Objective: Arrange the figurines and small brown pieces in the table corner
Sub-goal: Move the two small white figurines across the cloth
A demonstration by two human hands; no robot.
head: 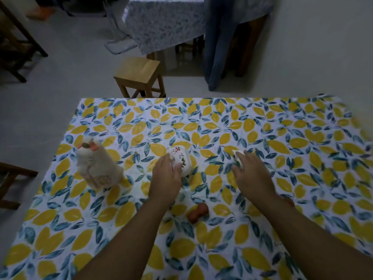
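Observation:
A tall white cat figurine [96, 165] stands near the left edge of the lemon-print table [282, 138]. My left hand [166, 178] wraps around a smaller white figurine [181, 160] with red and dark markings at the table's middle. My right hand [250, 172] covers a small white piece [237, 155], fingers curled on it. One small brown piece [198, 212] lies between my forearms. Another brown piece [289, 202] peeks out from behind my right wrist.
A wooden stool [139, 74] stands just beyond the table's far edge. Behind it is a second table under a blue-patterned cloth [163, 23], with a person's legs in blue trousers [218, 43] beside it. Dark wooden furniture sits at the left.

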